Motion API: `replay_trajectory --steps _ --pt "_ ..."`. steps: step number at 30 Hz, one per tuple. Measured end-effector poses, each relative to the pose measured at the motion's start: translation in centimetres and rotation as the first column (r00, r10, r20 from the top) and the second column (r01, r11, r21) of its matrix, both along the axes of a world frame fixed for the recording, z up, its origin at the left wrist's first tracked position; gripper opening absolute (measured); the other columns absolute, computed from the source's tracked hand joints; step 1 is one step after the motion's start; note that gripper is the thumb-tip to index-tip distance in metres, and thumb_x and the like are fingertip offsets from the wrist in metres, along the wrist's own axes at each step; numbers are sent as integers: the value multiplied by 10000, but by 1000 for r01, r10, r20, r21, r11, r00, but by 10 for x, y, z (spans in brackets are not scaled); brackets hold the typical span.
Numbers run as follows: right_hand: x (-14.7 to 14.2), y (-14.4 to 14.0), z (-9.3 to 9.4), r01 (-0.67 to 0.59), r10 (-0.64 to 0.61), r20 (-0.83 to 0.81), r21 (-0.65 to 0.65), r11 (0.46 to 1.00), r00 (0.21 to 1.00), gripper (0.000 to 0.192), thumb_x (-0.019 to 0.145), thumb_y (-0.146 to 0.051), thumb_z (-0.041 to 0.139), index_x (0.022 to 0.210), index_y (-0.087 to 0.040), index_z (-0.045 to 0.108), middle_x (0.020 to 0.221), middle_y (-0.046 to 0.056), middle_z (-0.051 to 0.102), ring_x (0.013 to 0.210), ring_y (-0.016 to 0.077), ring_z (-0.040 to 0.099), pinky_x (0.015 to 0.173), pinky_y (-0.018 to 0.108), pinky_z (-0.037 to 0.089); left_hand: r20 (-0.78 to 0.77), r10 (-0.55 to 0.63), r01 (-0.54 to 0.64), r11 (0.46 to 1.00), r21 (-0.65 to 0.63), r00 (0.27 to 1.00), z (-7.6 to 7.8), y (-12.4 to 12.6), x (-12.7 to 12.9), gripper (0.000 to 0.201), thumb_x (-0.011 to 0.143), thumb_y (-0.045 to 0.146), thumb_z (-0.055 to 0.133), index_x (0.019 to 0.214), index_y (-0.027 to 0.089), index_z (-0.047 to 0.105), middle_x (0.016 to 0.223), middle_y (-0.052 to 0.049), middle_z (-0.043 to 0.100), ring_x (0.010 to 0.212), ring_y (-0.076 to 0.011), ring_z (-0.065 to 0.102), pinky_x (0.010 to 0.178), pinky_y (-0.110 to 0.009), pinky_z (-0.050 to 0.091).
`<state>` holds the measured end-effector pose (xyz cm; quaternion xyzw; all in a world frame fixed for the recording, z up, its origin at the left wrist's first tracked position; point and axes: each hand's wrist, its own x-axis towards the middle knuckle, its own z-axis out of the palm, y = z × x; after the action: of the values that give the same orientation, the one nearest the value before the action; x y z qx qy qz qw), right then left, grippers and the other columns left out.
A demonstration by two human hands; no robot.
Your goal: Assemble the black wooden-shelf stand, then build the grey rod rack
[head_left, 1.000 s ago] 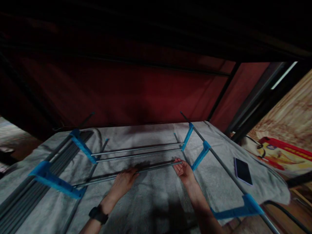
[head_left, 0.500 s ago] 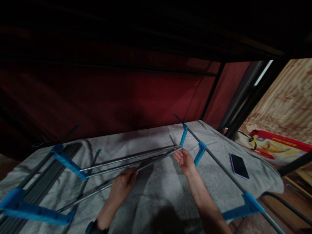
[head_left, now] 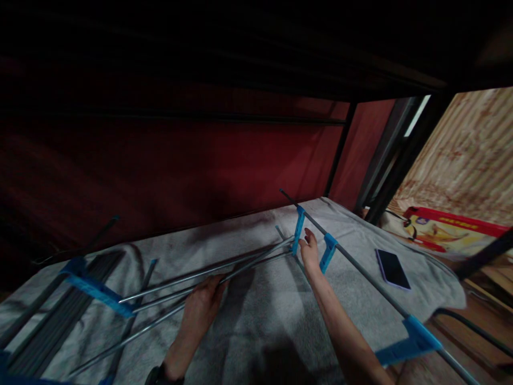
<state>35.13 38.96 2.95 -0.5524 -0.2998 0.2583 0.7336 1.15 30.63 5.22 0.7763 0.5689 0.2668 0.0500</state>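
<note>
Left hand (head_left: 201, 308) palm down, fingers curled, right hand (head_left: 310, 252) stretched forward, fingers extended, both forearms bare

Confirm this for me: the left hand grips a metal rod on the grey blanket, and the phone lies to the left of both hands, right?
Not quite. The phone lies to the right of both hands, past the blue connectors, as the head view shows. The left hand does grip a metal rod on the grey blanket; the right hand is by the connectors.

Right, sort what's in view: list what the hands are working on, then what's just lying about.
In hand:
- left hand on a metal rod
- right hand at the blue connectors
- long pole

Lying about:
- phone
- grey blanket
- bundle of dark rods
</note>
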Motion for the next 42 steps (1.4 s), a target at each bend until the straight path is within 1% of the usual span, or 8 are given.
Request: replay_trajectory --steps 3,8,14,19,26,31,36,42 --pt "3 12 -4 -13 12 23 34 999 1000 494 649 -233 607 1140 -247 657 1271 63 625 1189 233 548 1025 356 407 -44 18 -18 1000 11 999 2 6 2 376 976 418 372 1108 231 670 1039 -67 761 936 -249 723 826 -350 555" --pt "4 26 -7 -41 39 34 45 998 999 469 635 -207 570 1092 -227 676 1142 45 702 1151 226 579 1057 364 386 -108 38 -39 999 -3 993 5 15 7 367 981 390 377 1130 219 666 1049 -77 758 914 -253 723 804 -345 546" --pt "6 27 -3 -98 94 75 58 993 993 488 631 -180 534 1091 -221 691 1065 20 727 1045 219 615 1033 365 401 -153 42 -45 999 -16 987 10 27 18 335 992 338 400 1175 223 656 1069 -79 747 936 -258 716 813 -349 533" --pt "7 25 1 -111 106 106 37 993 989 441 647 -193 533 1054 -222 701 1026 15 728 1012 221 618 1026 360 404 -162 16 -18 1000 -8 987 13 37 24 319 1003 331 397 1168 232 651 1050 -66 741 943 -246 708 811 -333 521" --pt "5 25 1 -112 111 89 12 994 990 498 645 -206 542 1123 -226 680 1113 32 717 1073 225 604 1048 368 395 -184 -21 25 999 21 983 18 43 26 326 1009 323 381 1137 201 655 1043 -73 735 923 -241 706 817 -332 519" --pt "6 25 0 -126 127 145 -12 992 981 515 650 -225 522 1143 -210 673 1141 53 709 1060 238 612 1034 389 410 -201 -9 15 999 31 980 17 45 24 343 1013 341 374 1165 198 647 1086 -73 731 948 -245 700 831 -334 518" --pt "7 25 0 -99 104 169 -41 994 980 538 656 -234 515 1173 -202 657 1187 75 693 1097 249 604 1031 401 416 -210 3 4 999 34 978 16 46 23 340 1013 334 380 1165 199 652 1091 -73 730 943 -250 698 822 -343 518" --pt "5 25 0 -96 104 187 -47 994 977 543 665 -233 509 1189 -190 647 1163 83 697 1080 253 618 1016 408 431 -239 -7 27 996 81 971 17 47 23 331 1009 320 401 1184 194 652 1033 -81 731 904 -253 698 807 -348 520"
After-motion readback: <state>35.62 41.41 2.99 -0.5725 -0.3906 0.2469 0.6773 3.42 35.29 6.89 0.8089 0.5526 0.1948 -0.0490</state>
